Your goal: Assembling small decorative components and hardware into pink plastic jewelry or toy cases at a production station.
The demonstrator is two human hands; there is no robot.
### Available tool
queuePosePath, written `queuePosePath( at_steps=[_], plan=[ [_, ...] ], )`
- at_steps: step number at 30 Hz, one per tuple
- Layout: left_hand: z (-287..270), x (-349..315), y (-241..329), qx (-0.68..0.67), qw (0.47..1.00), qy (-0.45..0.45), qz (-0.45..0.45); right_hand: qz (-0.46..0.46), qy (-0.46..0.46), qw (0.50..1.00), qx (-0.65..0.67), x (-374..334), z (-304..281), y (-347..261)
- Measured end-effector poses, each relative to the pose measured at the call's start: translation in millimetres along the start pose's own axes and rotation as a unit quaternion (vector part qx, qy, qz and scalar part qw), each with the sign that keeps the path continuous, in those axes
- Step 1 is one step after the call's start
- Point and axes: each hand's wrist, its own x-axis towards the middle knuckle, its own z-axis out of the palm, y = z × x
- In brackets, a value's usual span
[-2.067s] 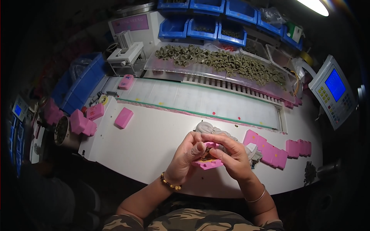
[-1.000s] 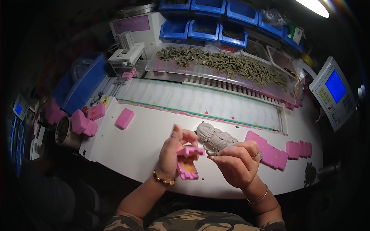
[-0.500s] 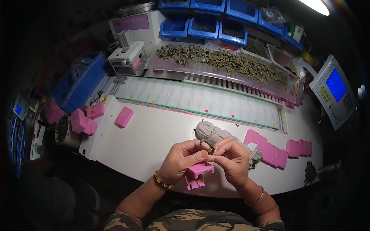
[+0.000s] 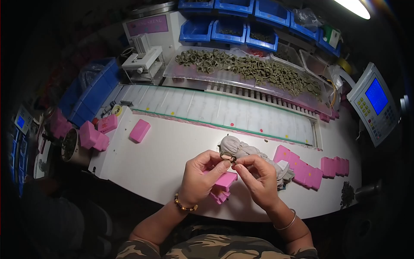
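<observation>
Between my two hands is a small olive-green ring [image 4: 227, 156]. My left hand [image 4: 197, 181] pinches it between thumb and fingers. My right hand [image 4: 260, 183] is closed, its thumb and fingertip pressed together at the ring's right edge. Just below the ring, a pink rubber mould [image 4: 226, 180] with notched, parted pieces hangs against my left hand's fingers; how it is gripped there is hidden. A bundled grey cloth [image 4: 248, 150] lies on the white table right behind my hands.
Pink blocks lie on the table [image 4: 172, 151] at right [image 4: 304, 170] and left [image 4: 139, 131]. A glass-topped conveyor [image 4: 207, 110] crosses behind. Beyond it, a clear tray [image 4: 185, 74] holds many olive-green rings. Blue bins [image 4: 228, 31] stand above; a control panel [image 4: 374, 101] is at right.
Both hands have shifted slightly left. The ring has moved up and left and turned in the fingers. The pink mould has tilted.
</observation>
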Motion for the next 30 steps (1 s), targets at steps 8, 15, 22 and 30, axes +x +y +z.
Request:
queuePosePath(
  at_steps=[8,15,22,30],
  plan=[
    [5.2,-1.9,-2.5,0.212,0.964,0.017,0.158,-0.015,-0.003,0.997,-0.081,2.6,-0.5,2.1],
    [5.5,1.4,-1.6,0.398,0.833,0.001,0.383,0.178,-0.052,0.959,0.215,6.2,-3.5,16.2],
    [-1.3,-0.7,0.5,0.473,0.762,-0.018,0.442,0.323,-0.117,0.882,0.322,10.8,-10.2,20.4],
    [-33.8,-22.0,24.5,0.519,0.712,-0.009,0.473,0.378,-0.221,0.814,0.383,17.4,-19.0,10.3]
  ],
)
